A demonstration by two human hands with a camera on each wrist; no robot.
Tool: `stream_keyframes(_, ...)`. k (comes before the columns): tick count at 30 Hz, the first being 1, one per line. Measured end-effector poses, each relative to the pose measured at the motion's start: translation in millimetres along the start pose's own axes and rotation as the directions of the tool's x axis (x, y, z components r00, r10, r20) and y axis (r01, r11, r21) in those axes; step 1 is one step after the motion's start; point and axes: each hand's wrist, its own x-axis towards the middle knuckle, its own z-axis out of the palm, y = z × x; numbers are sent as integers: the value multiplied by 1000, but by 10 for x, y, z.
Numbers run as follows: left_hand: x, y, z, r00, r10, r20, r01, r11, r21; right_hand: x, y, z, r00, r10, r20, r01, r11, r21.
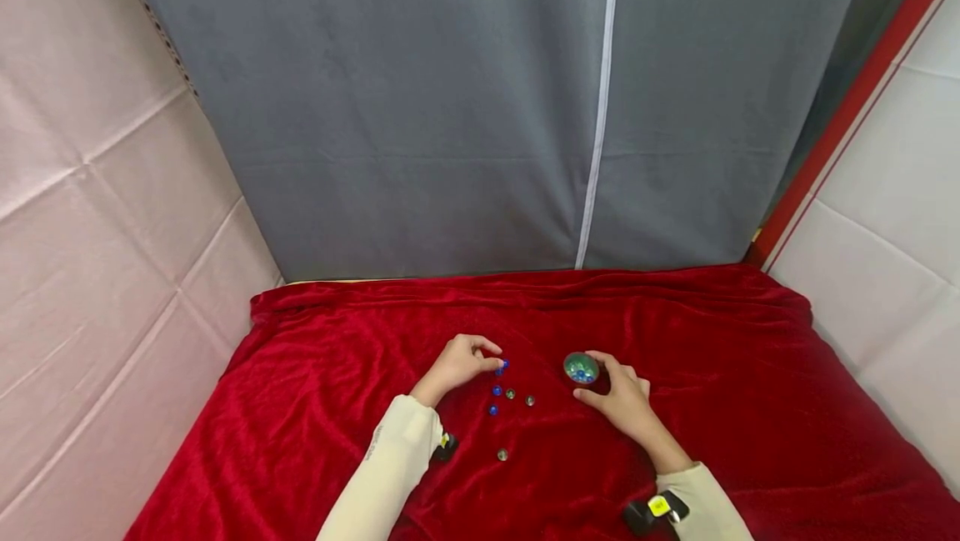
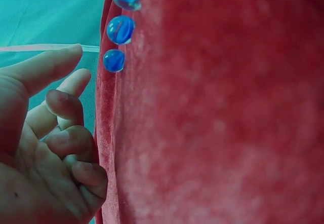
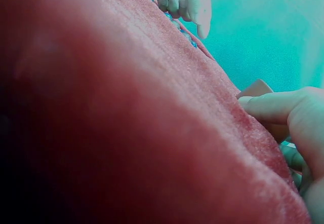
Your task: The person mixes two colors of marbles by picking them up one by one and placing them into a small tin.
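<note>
My left hand (image 1: 459,363) reaches over several blue marbles (image 1: 497,390) on the red cloth. In the left wrist view, its thumb and index finger stand apart with nothing between them. The other fingers curl loosely, and blue marbles (image 2: 120,30) lie just beyond the fingertips. Clear marbles (image 1: 511,393) are scattered close by. On the right, my right hand (image 1: 626,398) holds a small round bowl (image 1: 579,357), thumb on the near side and fingers on the far side. Blue and clear marbles sit inside it. The bowl's brownish outer wall (image 3: 257,88) shows in the right wrist view.
Wrinkled red velvet cloth (image 1: 300,441) covers the table. A grey curtain (image 1: 420,107) hangs behind, with pale panels (image 1: 90,232) on either side. One clear marble (image 1: 502,455) lies apart, nearer to me.
</note>
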Motion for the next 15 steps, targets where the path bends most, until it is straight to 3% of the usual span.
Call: stream_keyframes(15,-31,-62,13,999,0,49,-1,1000,24,-11,16,33,999,-35,-36,35,999,-8)
